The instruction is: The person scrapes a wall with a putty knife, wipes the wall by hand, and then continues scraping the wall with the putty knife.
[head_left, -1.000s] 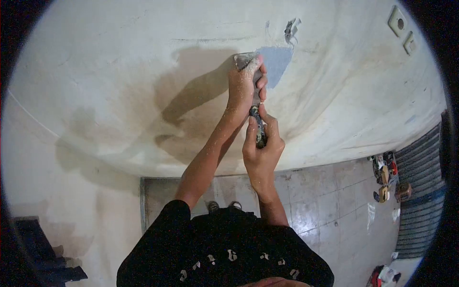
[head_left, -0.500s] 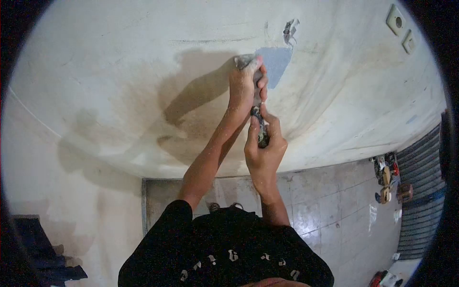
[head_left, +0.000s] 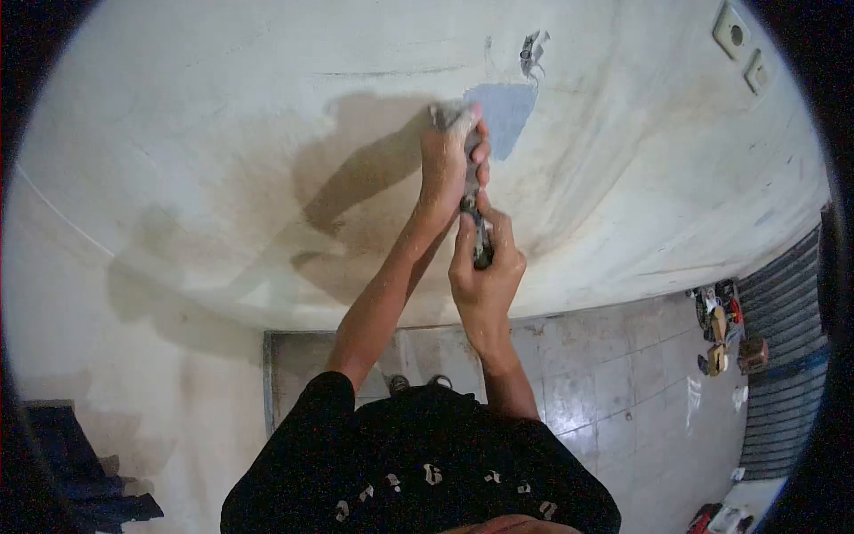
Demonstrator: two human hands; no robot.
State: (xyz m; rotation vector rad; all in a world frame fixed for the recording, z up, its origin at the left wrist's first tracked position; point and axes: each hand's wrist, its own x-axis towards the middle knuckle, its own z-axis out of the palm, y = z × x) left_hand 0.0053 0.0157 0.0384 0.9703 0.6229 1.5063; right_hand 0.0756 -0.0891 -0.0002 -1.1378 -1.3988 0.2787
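Note:
Both my hands are on a dusty scraper [head_left: 472, 165] held up close to the wall. My left hand [head_left: 442, 173] wraps round its grey flat upper part, fingertips curled over the right edge. Grey-caked material shows at the tool's top end, above that hand. Lower down, my right hand [head_left: 487, 276] grips the dark, stained handle [head_left: 482, 254] between thumb and fingers. A smooth grey patch [head_left: 509, 120] lies on the wall just right of my left fingertips. Pale dust specks the left wrist and forearm.
Above the patch, the off-white wall [head_left: 222, 89] has a hole with loose bits [head_left: 532, 55]. Socket plates [head_left: 732, 34] sit at upper right. Below are a tiled floor [head_left: 614, 374], assorted items [head_left: 717, 329] by a corrugated shutter [head_left: 783, 356], and dark cloth [head_left: 71, 463] at lower left.
The wall patch and both hands with the scraper sit slightly further left in view. The grip of each hand stays the same.

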